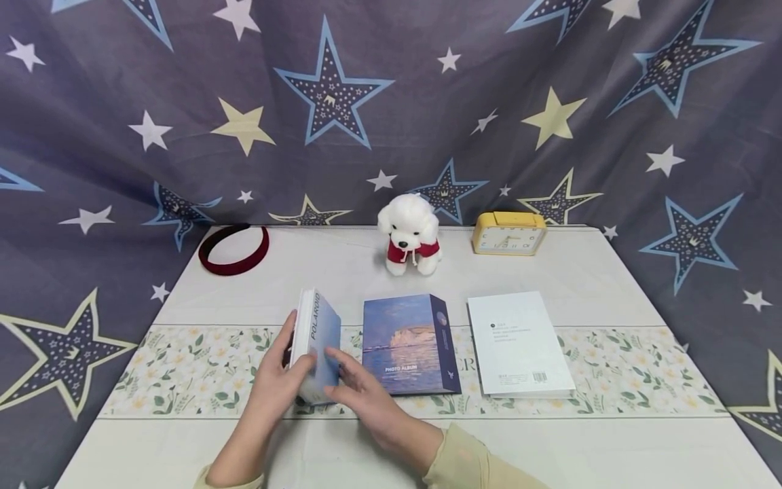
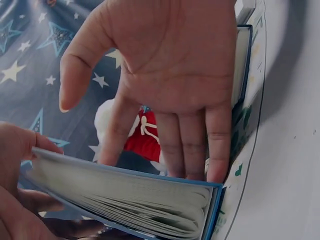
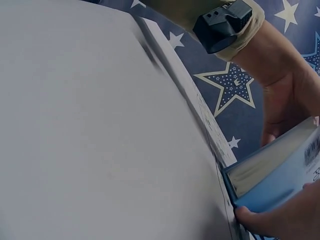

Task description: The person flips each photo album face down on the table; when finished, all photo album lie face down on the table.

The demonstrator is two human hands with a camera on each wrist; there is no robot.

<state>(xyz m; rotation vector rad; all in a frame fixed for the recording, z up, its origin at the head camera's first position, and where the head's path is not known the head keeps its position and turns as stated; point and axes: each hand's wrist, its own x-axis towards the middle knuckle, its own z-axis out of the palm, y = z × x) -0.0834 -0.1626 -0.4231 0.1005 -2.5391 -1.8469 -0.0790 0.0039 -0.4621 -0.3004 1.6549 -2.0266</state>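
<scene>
A thick blue photo album [image 1: 326, 333] marked POLAROID stands upright on the table, left of the middle. My left hand [image 1: 273, 382] grips it from the left, thumb on the near side and fingers behind. The right hand [image 1: 377, 405] is at the album's right face, fingers extended against or very near the cover. In the left wrist view that right hand [image 2: 172, 65] shows its palm and straight fingers, above the page edges of the album [image 2: 130, 197]. In the right wrist view the album's lower corner [image 3: 250, 182] meets the table, with the right thumb beside it.
Right of the hands lies a second photo album [image 1: 400, 339] with a sea-cliff picture, then a white-backed book [image 1: 519, 346]. Behind are a dark red headband [image 1: 235, 266], a white plush dog [image 1: 411, 227] and a yellow clock [image 1: 510, 234]. A floral strip [image 1: 208, 360] crosses the table.
</scene>
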